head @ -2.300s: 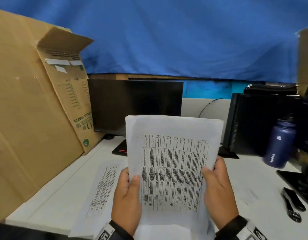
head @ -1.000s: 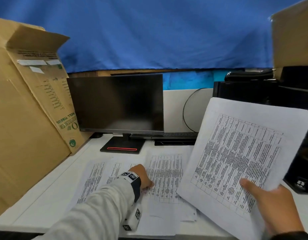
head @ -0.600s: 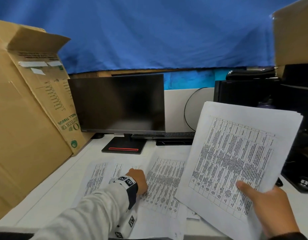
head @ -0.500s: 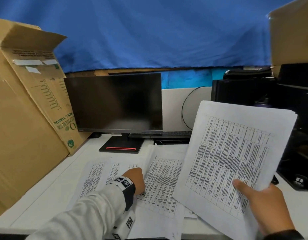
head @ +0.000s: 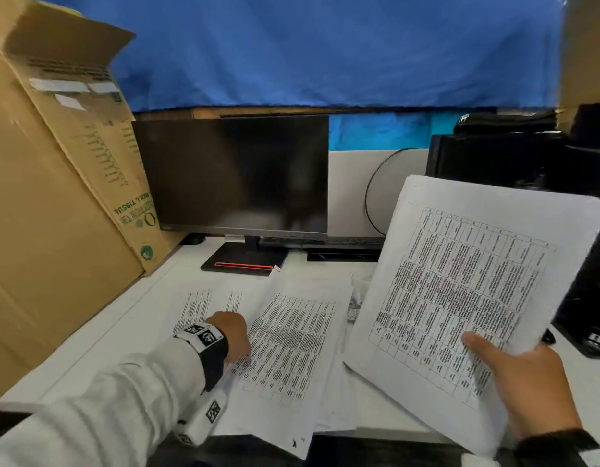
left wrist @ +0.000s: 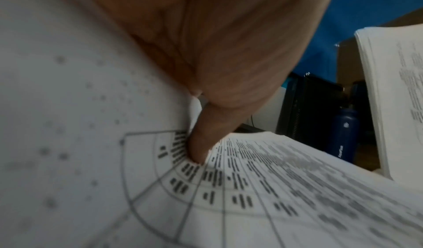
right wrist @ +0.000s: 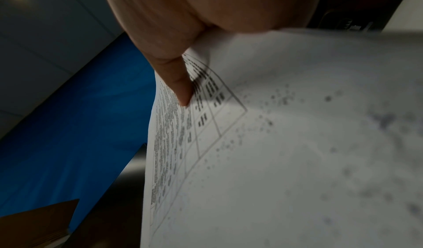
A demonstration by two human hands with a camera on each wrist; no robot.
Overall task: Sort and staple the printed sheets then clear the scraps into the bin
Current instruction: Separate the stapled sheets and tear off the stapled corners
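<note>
My right hand (head: 521,375) holds a stack of printed sheets (head: 467,281) tilted up above the right side of the white desk (head: 99,342), thumb (right wrist: 176,82) on the top page (right wrist: 297,143). My left hand (head: 232,335) pinches the left edge of a single printed sheet (head: 291,332) that lies slanted on the desk with its far corner lifted. In the left wrist view the thumb (left wrist: 201,143) presses on that sheet (left wrist: 274,188), and the paper curls up beside it. Two other printed sheets (head: 194,305) lie flat to the left, partly under my wrist.
A dark monitor (head: 237,173) stands at the back centre. A large cardboard box (head: 49,214) leans along the left edge. A black computer case (head: 494,160) and a blue bottle (left wrist: 343,132) stand at the back right. The slanted sheet overhangs the desk's near edge.
My left hand left the stack and went down to a single sheet on the desk, which has turned slantwise and slid towards me. The right hand keeps the stack raised at the right.
</note>
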